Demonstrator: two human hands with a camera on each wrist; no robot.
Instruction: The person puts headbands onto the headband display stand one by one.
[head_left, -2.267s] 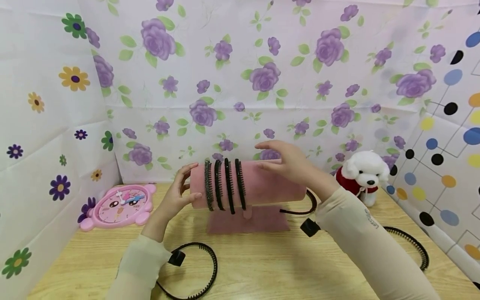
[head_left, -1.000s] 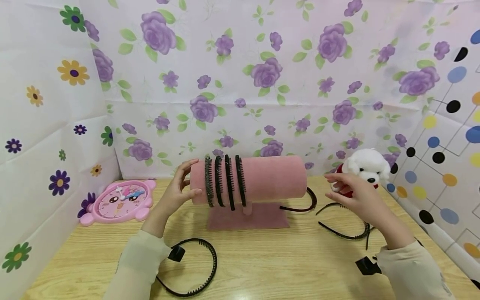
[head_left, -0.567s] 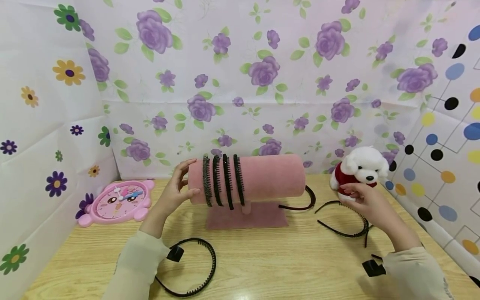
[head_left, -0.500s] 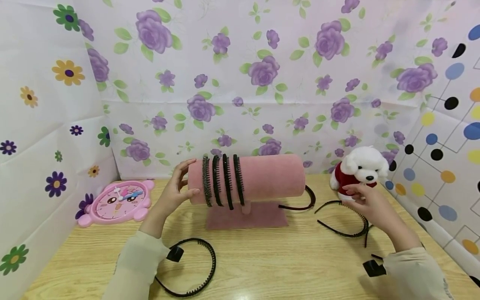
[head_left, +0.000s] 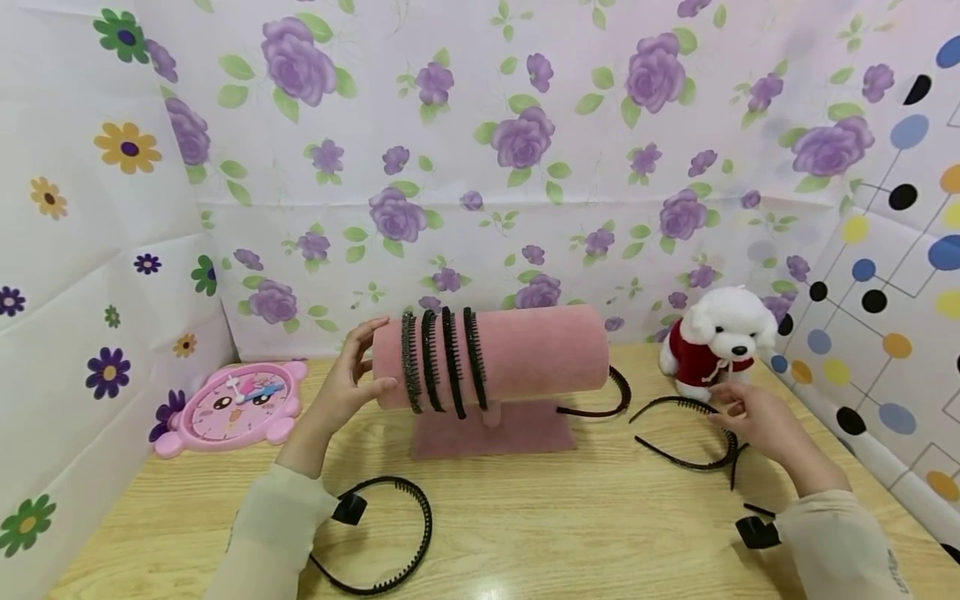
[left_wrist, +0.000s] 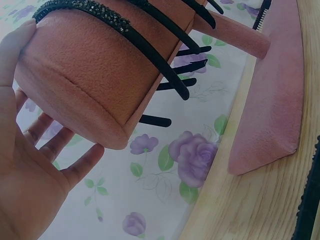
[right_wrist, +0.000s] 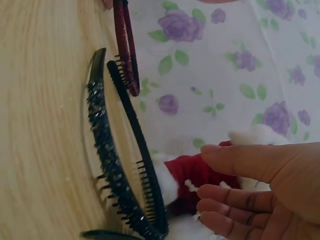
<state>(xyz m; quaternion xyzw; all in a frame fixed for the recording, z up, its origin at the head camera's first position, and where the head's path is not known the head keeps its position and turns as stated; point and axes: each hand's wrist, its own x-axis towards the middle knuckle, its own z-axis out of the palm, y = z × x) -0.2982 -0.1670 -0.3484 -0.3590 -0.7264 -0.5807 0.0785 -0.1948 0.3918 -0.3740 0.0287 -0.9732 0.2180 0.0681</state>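
Several black toothed headbands (head_left: 453,362) sit side by side on the left half of a pink padded roll (head_left: 543,348) on a stand. My left hand (head_left: 341,392) grips the roll's left end, thumb in front and fingers behind; in the left wrist view the hand (left_wrist: 32,185) spreads around that end, beside a glittery headband (left_wrist: 112,20). My right hand (head_left: 765,423) hovers at a black headband (head_left: 686,464) lying at the right, fingers apart and holding nothing. The right wrist view shows the hand (right_wrist: 250,190) beside the glittery black headband (right_wrist: 112,165), not touching it.
A pink clock (head_left: 238,408) lies at the left. A white toy dog in a red vest (head_left: 697,362) sits behind my right hand. One headband (head_left: 429,533) lies in front near my left wrist, and a dark red one (head_left: 622,404) behind the roll's right end.
My right hand has left the roll's right half and moved right and down to the headbands by the toy dog. My left hand has stayed on the roll's end.
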